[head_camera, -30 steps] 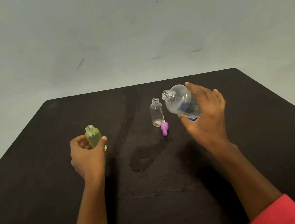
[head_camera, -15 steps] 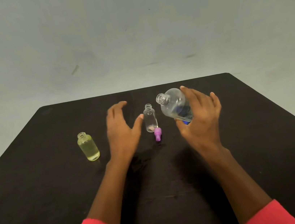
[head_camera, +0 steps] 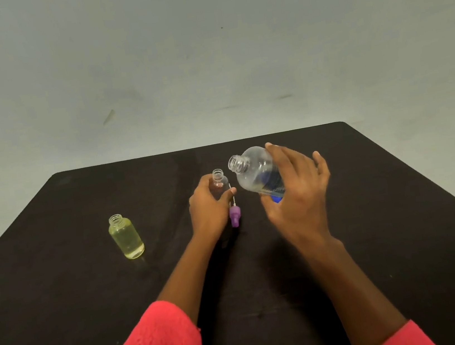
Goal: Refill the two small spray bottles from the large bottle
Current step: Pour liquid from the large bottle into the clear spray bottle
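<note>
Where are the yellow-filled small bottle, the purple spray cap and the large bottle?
yellow-filled small bottle [head_camera: 127, 239]: head view, its mid-body.
purple spray cap [head_camera: 235, 218]: head view, its middle.
large bottle [head_camera: 255, 174]: head view, its clear shoulder.

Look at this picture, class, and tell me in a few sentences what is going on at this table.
A person is partway through refilling small bottles. The right hand holds the large bottle, uncapped and tilted with its mouth towards the left. The left hand grips the small clear bottle, which is open. A purple spray cap lies beside it on the black table. The yellow-tinted small bottle stands apart on the left, open, untouched and holding liquid. No liquid is visibly pouring.
</note>
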Demonstrator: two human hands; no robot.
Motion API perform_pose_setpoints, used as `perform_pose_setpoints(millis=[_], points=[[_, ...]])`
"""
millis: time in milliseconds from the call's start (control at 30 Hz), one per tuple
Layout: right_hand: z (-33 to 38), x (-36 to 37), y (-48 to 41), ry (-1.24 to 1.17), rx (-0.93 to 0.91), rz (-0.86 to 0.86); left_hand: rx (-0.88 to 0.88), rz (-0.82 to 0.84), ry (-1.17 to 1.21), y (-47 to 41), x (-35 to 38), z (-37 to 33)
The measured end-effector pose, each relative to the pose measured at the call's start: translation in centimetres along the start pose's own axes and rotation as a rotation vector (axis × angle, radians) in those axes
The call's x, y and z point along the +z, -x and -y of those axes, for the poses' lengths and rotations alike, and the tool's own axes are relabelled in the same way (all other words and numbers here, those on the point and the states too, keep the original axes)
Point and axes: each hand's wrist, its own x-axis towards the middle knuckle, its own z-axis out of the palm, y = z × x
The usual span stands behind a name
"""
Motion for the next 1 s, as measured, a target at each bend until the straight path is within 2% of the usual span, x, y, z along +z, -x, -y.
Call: perform_pose_setpoints(millis=[167,433,1000], points=[[0.1,0.0,0.0,-0.004,0.002,0.016,0.077,-0.057,0.093,2.6,-2.8,-0.3],[0.3,0.0,-0.1,-0.008,-0.041,0.008,0.079,-0.161,0.249,6.3,-4.9,0.1],[1.1,0.2,0.3,0.014,-0.106,0.078,0.144,-0.178,0.178,7.2,-4.6,0.9]])
